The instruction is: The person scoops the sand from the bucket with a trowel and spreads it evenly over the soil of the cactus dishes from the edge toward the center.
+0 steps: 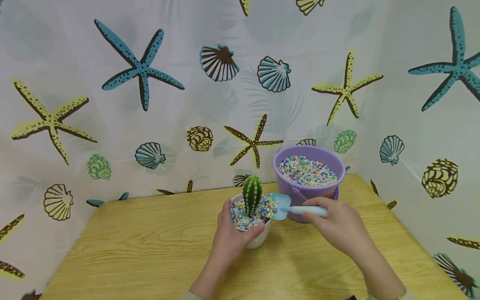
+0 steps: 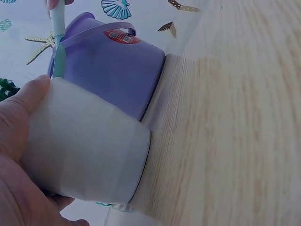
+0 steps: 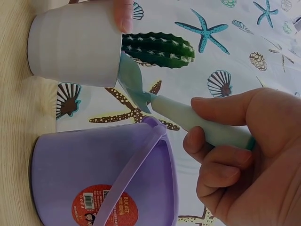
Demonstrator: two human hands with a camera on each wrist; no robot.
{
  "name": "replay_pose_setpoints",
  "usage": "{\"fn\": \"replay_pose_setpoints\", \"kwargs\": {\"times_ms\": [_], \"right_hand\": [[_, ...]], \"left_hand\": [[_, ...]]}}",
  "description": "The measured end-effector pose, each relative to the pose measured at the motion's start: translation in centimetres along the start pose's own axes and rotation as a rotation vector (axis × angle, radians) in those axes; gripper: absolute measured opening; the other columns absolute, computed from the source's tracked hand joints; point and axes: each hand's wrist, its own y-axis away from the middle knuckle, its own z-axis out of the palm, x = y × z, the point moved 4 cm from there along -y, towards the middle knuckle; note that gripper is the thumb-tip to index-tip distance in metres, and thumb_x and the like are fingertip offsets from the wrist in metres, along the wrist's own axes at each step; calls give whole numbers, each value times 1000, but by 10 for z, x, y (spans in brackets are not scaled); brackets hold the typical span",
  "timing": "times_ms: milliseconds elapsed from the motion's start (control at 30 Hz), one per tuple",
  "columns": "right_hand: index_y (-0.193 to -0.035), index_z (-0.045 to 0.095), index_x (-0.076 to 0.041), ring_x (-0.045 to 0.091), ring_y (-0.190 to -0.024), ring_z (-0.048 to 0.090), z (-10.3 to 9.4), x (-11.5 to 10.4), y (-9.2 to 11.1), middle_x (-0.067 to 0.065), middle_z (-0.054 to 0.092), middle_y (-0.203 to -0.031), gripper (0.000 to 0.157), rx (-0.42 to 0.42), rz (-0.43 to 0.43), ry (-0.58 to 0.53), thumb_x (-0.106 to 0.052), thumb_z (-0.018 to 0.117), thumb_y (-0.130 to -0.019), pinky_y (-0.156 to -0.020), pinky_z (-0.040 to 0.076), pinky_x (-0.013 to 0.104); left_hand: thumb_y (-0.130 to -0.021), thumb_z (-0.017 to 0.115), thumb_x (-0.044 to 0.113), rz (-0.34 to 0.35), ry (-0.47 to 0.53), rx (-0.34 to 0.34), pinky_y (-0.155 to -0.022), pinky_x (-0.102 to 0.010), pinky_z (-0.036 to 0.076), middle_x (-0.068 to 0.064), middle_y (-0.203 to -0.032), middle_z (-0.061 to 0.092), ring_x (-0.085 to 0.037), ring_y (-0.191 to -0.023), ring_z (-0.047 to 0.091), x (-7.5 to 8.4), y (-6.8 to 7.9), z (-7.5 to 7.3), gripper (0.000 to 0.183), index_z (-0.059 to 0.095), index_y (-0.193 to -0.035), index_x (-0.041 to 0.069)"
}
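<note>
A green cactus (image 1: 252, 196) stands in a white pot (image 2: 89, 146) whose top is covered with colourful pebbles (image 1: 240, 216). My left hand (image 1: 230, 237) grips the pot from the left, thumb at the near rim and fingers round the far side. Between thumb and curled fingers, my right hand (image 3: 244, 155) holds the pale handle of a light blue shovel (image 1: 281, 207). The shovel's blade meets the pot's right rim, with pebbles heaped at its tip beside the cactus. In the right wrist view the blade's underside shows against the rim; its load is hidden there.
A purple bucket (image 3: 94, 155) filled with the same colourful pebbles stands behind and right of the pot, its handle hanging down. Both rest on a wooden table (image 1: 150, 246). A cloth with starfish and shells (image 1: 168, 104) hangs behind and to the right.
</note>
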Motion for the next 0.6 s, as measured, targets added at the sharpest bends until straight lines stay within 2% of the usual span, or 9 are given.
{"fn": "replay_pose_setpoints", "kwargs": {"times_ms": [400, 500, 600], "right_hand": [[-121, 82, -22, 20, -82, 62, -2, -1, 0, -3, 78, -102, 23, 10, 5, 49, -37, 77, -105, -72, 50, 38], [-121, 82, -22, 20, -83, 62, -2, -1, 0, -4, 78, -104, 23, 15, -4, 54, -37, 77, -105, -73, 51, 39], [-121, 82, -23, 19, -83, 63, -2, -2, 1, -4, 79, -104, 23, 20, -11, 62, -37, 77, -105, -74, 51, 40]], "left_hand": [[-81, 100, 47, 28, 20, 61, -120, -67, 41, -37, -165, 34, -55, -147, 46, 6, 4, 4, 132, 18, -174, 3], [-82, 99, 48, 9, 46, 28, -122, -66, 38, -36, -168, 29, -55, -150, 43, 5, 3, 3, 134, 13, -175, 3], [-85, 97, 46, -11, 103, -56, -126, -66, 31, -32, -174, 20, -53, -157, 33, 3, 0, -2, 133, 9, -177, 7]]}}
